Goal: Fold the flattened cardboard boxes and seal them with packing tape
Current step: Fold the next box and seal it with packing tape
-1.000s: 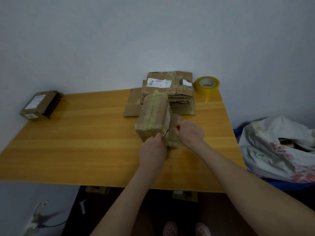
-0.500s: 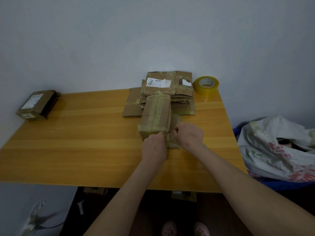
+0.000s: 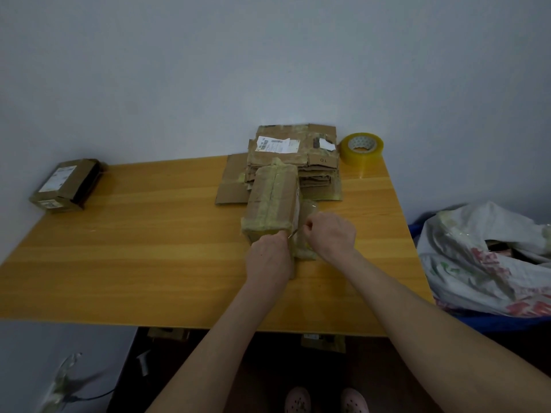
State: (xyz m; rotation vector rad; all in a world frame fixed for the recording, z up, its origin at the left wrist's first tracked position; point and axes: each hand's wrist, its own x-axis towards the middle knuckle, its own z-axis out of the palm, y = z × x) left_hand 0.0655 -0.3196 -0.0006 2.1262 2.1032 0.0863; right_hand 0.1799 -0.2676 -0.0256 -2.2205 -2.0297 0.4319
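Box (image 3: 272,201) | likely light, stiff, tape-slick; hold by edges | grip: left hand (image 3: 269,257) clasps near end, right hand (image 3: 334,234) pinches thin strip (image 3: 294,232)

Forearms (image 3: 226,338) bare from left grip (image 3: 269,254) and right grip (image 3: 332,234) back to frame edge. Feet: pale pink clogs (image 3: 298,401), perforated toe caps, well below both grips.

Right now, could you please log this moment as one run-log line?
left hand: holds taped box, near end | right hand: pinches thin item at box's right edge | tape roll: far right corner, untouched
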